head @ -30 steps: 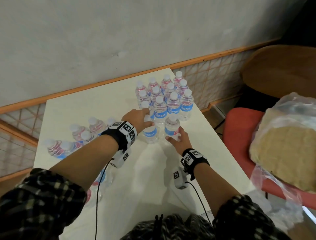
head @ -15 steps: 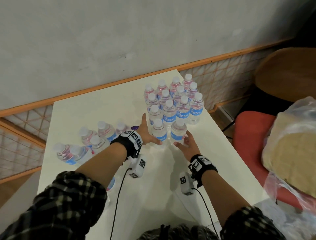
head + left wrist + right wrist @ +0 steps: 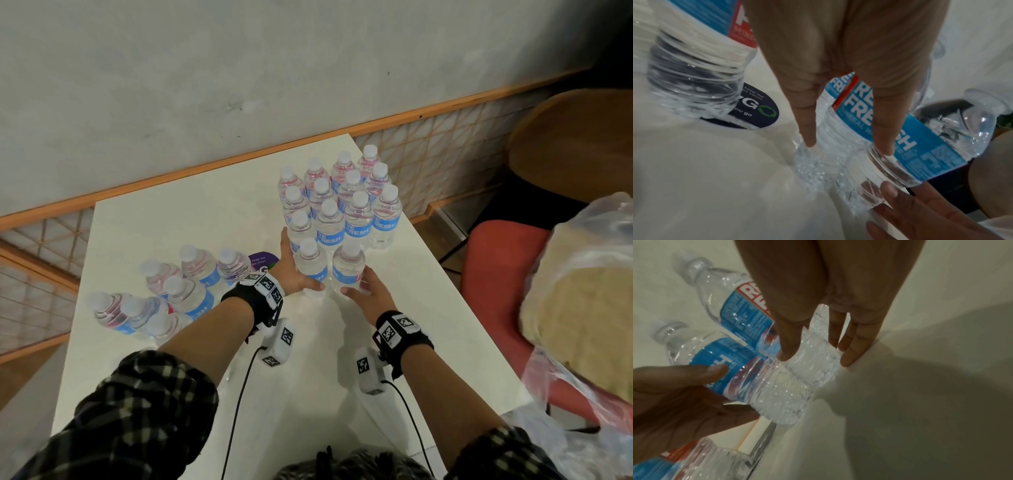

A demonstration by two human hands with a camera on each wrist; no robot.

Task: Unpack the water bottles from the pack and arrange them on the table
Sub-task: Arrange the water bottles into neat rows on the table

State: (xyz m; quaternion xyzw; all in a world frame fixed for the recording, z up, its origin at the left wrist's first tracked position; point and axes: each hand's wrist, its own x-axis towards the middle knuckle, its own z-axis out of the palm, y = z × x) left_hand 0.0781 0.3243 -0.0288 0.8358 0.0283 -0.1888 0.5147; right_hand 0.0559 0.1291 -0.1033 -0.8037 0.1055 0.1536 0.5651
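Several upright water bottles (image 3: 342,205) with blue labels stand in rows at the far right of the white table (image 3: 171,222). The two nearest bottles are the front-left bottle (image 3: 310,263) and the front-right bottle (image 3: 347,269). My left hand (image 3: 291,270) lies with straight fingers (image 3: 807,129) against the left side of the front-left bottle (image 3: 900,146), thumb in front of its base. My right hand (image 3: 366,291) cups the base of the front-right bottle (image 3: 813,363) between thumb and straight fingers (image 3: 851,353). A second group of bottles (image 3: 191,284) stands at the table's left.
A purple sticker (image 3: 262,263) lies on the table behind my left wrist. Right of the table are a red chair (image 3: 496,274) and a clear plastic bag (image 3: 582,308) with beige contents. The table's right edge (image 3: 428,274) runs close to the bottle rows.
My left hand has come off the top of the front-left bottle and now lies flat beside it. Both hands have opened and stay against the two front bottles.
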